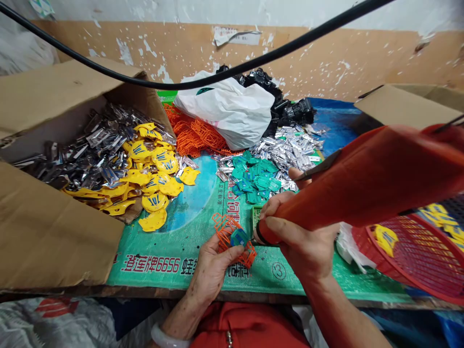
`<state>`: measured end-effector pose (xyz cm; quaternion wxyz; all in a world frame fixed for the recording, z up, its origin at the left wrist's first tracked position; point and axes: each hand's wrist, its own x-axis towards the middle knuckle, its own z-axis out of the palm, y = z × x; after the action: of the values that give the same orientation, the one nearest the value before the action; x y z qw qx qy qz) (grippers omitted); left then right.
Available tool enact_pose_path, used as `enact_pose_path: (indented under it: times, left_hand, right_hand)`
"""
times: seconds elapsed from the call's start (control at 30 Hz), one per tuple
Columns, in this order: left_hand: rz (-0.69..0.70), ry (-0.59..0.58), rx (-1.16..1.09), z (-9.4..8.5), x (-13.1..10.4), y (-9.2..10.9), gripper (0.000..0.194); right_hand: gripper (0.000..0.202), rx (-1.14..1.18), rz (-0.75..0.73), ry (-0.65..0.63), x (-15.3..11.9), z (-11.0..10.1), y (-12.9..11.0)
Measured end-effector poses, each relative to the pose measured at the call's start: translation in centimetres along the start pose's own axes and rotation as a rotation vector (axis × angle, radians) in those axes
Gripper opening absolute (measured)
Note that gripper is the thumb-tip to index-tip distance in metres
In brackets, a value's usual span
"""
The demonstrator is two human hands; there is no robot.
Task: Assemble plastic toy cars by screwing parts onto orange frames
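Observation:
My left hand (213, 263) pinches an orange plastic lattice piece (224, 227) with a small teal piece (239, 237) lying on it, above the green printed sheet. My right hand (304, 241) is wrapped round the lower end of a large red-covered tool (348, 188), whose dark-banded tip points at the teal piece from the right. Whether the tip touches it I cannot tell. Just beyond the tool's tip, a small green basket (256, 220) is partly hidden. A heap of teal pieces (259, 176) lies farther back.
An open carton (54, 232) at the left spills dark packets and yellow pieces (155, 183). Behind are orange lattices (195, 135), a white bag (232, 108), black parts (297, 112) and silvery packets (290, 145). A red basket (416, 256) stands right. A black cable (181, 86) hangs across the top.

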<state>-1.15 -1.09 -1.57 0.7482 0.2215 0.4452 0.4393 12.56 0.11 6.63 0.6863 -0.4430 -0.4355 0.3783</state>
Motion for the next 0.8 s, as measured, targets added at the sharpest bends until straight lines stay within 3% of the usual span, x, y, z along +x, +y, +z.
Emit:
enact_pose_path:
  times: [0.43, 0.8]
  left_hand:
    - [0.029, -0.058, 0.039, -0.27, 0.22, -0.33, 0.038]
    - [0.041, 0.001, 0.049, -0.25, 0.11, -0.38, 0.039]
  right_hand:
    - [0.013, -0.018, 0.041, 0.063, 0.04, 0.59, -0.17]
    - [0.014, -0.074, 0.038, 0.130, 0.14, 0.95, -0.33]
